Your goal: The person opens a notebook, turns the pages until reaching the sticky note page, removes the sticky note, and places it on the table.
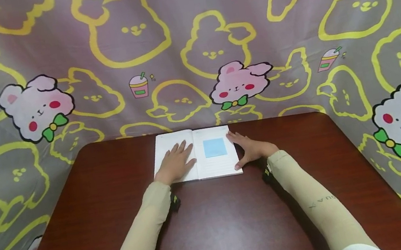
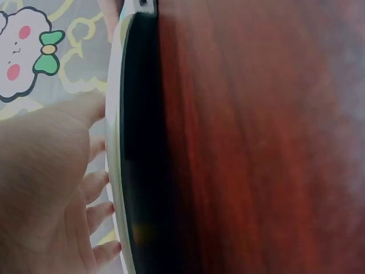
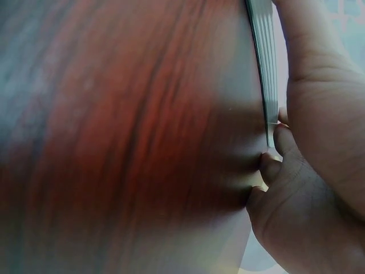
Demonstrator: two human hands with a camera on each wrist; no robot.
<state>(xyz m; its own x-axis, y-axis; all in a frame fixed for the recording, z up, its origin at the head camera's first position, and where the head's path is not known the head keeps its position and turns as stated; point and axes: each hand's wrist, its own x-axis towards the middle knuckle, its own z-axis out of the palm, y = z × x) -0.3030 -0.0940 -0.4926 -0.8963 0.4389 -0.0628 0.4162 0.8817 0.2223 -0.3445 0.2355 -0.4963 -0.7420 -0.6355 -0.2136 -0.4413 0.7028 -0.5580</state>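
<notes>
An open notebook (image 1: 218, 168) lies near the far edge of the table, with a light blue square sticky note (image 1: 214, 147) on its right page. My left hand (image 1: 176, 162) rests flat on the left page, its fingers spread toward the fold. At the notebook's right edge is my right hand (image 1: 253, 148), thumb at the near corner and fingers along the edge farther up. The right wrist view shows the stacked page edges (image 3: 266, 63) beside the thumb, with several fingertips close to the table. Seen edge-on in the left wrist view, the notebook (image 2: 116, 165) has the left fingertips against its page.
The brown wooden table (image 1: 216, 227) has rounded far corners. Behind and around it hangs a grey curtain (image 1: 171, 64) printed with yellow outlines and rabbit faces. Both forearms wear pale sleeves, and dark wrist cameras sit under the wrists.
</notes>
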